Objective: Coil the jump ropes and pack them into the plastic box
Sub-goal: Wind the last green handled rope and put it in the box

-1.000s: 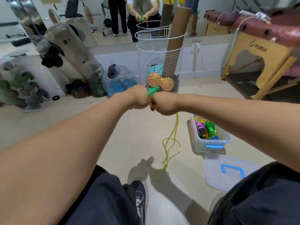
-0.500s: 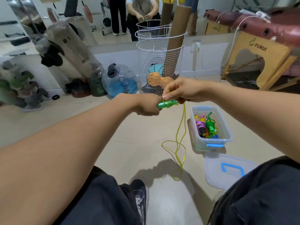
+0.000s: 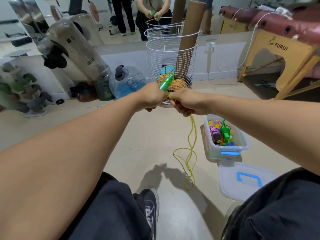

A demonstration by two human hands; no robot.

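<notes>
**Rope half-wound, slack hanging to the floor**

Rope (image 3: 191, 144), yellow-green and thin, looks light, limp and prone to tangling, so it is best governed at the rigid green handle (image 3: 166, 82), not along the cord. The left hand (image 3: 151, 97) is curled round the lower handle, which tilts up and slightly right, long axis pointing away from the person. The right hand (image 3: 186, 103), just beside it, pinches the cord where it leaves the handle; how many turns are on is hidden. Below, the cord drops roughly straight, then loops loosely (one loop lies on the floor) left of the open box (image 3: 226, 152), which already holds coiled ropes. Its lid (image 3: 242, 181) lies nearer the person.
</notes>
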